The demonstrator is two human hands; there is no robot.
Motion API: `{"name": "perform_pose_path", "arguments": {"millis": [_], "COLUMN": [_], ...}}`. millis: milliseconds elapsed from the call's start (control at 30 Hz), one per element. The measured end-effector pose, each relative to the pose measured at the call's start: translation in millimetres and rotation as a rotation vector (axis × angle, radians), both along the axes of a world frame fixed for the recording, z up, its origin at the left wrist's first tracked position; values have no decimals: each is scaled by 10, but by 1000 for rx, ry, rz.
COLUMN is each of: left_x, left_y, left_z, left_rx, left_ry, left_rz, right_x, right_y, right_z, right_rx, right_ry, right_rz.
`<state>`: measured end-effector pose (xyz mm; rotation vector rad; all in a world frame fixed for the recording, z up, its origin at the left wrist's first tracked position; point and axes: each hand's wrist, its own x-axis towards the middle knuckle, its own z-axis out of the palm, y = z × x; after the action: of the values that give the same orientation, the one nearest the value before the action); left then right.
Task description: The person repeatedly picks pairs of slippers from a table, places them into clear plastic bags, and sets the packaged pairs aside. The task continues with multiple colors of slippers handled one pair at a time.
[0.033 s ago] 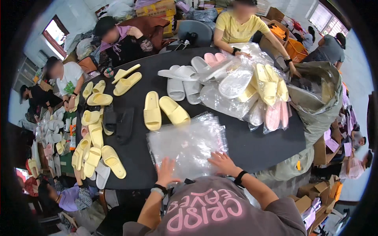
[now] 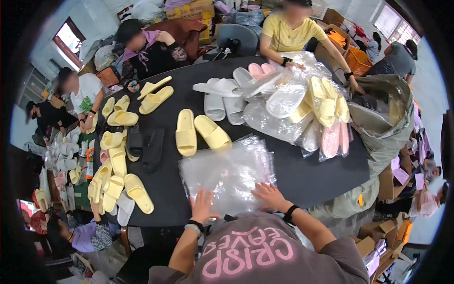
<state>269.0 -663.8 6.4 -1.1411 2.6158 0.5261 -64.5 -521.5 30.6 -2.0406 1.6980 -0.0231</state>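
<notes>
A stack of clear plastic bags point(image 2: 231, 173) lies on the black table in front of me. My left hand point(image 2: 203, 207) rests with spread fingers at its near left corner. On the near right corner, my right hand point(image 2: 268, 195) lies flat, fingers apart. Neither hand grips anything. Just beyond the stack is a pair of pale yellow slippers: the left slipper point(image 2: 186, 133) sits clear of the bags, while the right slipper point(image 2: 212, 132) has its lower end at their far edge.
Yellow slippers point(image 2: 138, 193) and black slippers point(image 2: 152, 150) lie at the left. Grey slippers point(image 2: 215, 106) and bagged slippers point(image 2: 286, 100) pile up far right, beside a large sack point(image 2: 388, 137). Across the table, a person in yellow point(image 2: 289, 35) reaches to pile and sack; others sit left.
The whole scene sits slightly further right in the picture. My hands stay on the bags, and nothing on the table has visibly moved.
</notes>
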Motion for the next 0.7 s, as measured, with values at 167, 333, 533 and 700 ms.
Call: {"name": "perform_pose_path", "arguments": {"millis": [167,333,533,700], "left_x": [-61,-263,-932,-1045], "left_y": [-104,-898,-2238,-2863], "left_z": [122,348,701,361], "left_rx": [-69,61,-183,-55], "left_ry": [-85,269,441,108], "left_rz": [-40,160,273,378], "right_x": [75,101,67,49], "right_y": [-129,-81,-80,-76], "right_z": [120,80,-32,-75], "right_rx": [43,16,33,32], "right_ry": [19,21,74,95], "right_rz": [-8,-30,-14,15]}}
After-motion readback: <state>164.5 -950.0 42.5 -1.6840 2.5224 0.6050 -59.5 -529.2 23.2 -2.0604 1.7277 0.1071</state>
